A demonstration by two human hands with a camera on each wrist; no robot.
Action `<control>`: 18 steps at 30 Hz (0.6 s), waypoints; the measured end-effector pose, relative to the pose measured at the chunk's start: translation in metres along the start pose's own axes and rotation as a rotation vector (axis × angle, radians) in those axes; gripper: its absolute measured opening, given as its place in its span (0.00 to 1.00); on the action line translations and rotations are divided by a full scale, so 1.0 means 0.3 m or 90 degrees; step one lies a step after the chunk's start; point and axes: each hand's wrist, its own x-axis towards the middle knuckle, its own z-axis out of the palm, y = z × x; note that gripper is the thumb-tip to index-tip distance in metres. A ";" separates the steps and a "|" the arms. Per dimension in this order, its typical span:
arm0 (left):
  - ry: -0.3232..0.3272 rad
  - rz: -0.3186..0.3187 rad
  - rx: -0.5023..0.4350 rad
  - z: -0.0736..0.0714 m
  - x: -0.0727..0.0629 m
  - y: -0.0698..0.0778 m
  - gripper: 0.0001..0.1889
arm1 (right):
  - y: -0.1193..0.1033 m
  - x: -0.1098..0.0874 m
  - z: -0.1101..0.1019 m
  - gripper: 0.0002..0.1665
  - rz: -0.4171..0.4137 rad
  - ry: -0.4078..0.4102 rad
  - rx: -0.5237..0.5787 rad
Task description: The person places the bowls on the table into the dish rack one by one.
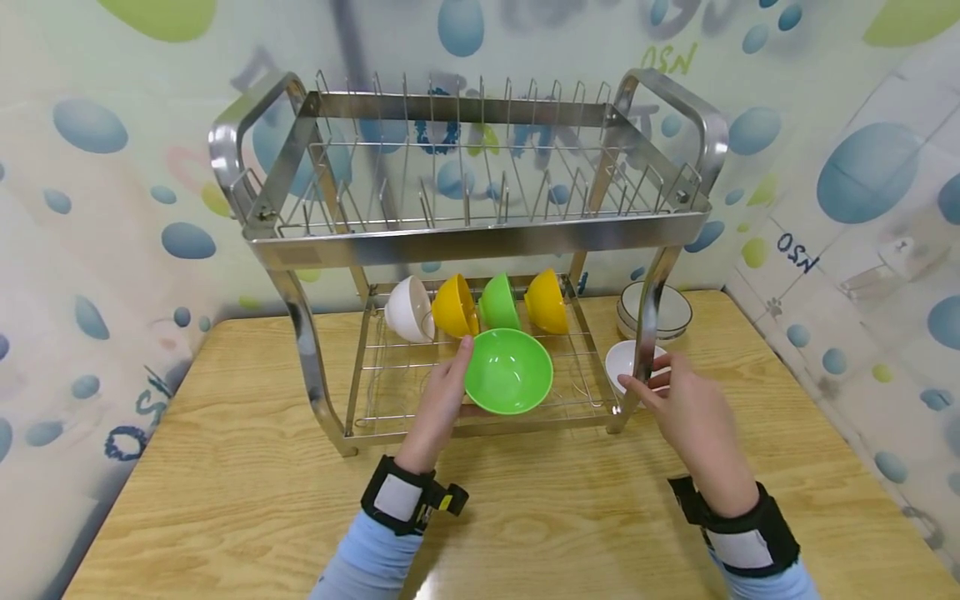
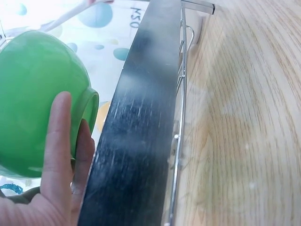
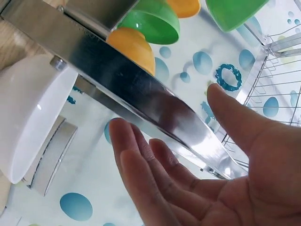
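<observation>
My left hand (image 1: 444,398) holds a green bowl (image 1: 510,372) over the lower tier of a metal dish rack, its thumb at the rim. In the left wrist view, fingers (image 2: 57,141) lie against the underside of the bowl (image 2: 37,103), by its foot. Over on the right, my right hand (image 1: 693,429) is beside the rack's front leg (image 1: 651,333), fingers bent loosely with nothing between them. A white bowl (image 1: 619,360) stands just behind that leg, partly hidden. The right wrist view shows the white bowl (image 3: 33,113) apart from the fingertips (image 3: 120,129).
On the rack's lower tier, a white bowl (image 1: 408,310), two yellow bowls (image 1: 454,307) and a green bowl (image 1: 498,302) stand tilted in a row. The wire upper tier (image 1: 480,242) overhangs them. Stacked dark-rimmed white dishes (image 1: 672,312) sit at the back right, near the wall.
</observation>
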 end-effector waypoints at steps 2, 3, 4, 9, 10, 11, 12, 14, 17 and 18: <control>0.001 0.001 0.000 0.000 -0.001 -0.001 0.38 | 0.001 0.006 0.008 0.33 0.001 -0.018 0.013; 0.002 0.001 0.000 0.000 -0.001 -0.001 0.37 | 0.002 0.008 0.012 0.32 0.001 -0.026 0.019; 0.004 0.003 0.004 0.000 -0.002 0.000 0.38 | 0.003 0.010 0.015 0.32 0.000 -0.033 0.028; 0.011 0.004 0.011 0.002 -0.005 0.004 0.37 | 0.013 0.028 0.033 0.24 -0.018 -0.058 0.065; 0.010 0.004 0.011 0.002 -0.006 0.005 0.37 | 0.016 0.033 0.037 0.21 -0.026 -0.059 0.067; 0.011 0.006 0.013 0.002 -0.007 0.006 0.37 | 0.019 0.037 0.042 0.18 -0.033 -0.062 0.070; 0.012 0.008 0.018 0.001 -0.007 0.006 0.37 | 0.022 0.040 0.045 0.15 -0.040 -0.064 0.073; 0.015 0.013 0.025 0.000 -0.008 0.005 0.37 | 0.026 0.046 0.051 0.12 -0.051 -0.066 0.076; 0.021 0.018 0.028 -0.003 -0.006 0.002 0.36 | 0.029 0.051 0.056 0.11 -0.057 -0.070 0.082; 0.024 0.018 0.027 -0.004 -0.004 0.002 0.36 | 0.030 0.052 0.057 0.11 -0.058 -0.070 0.083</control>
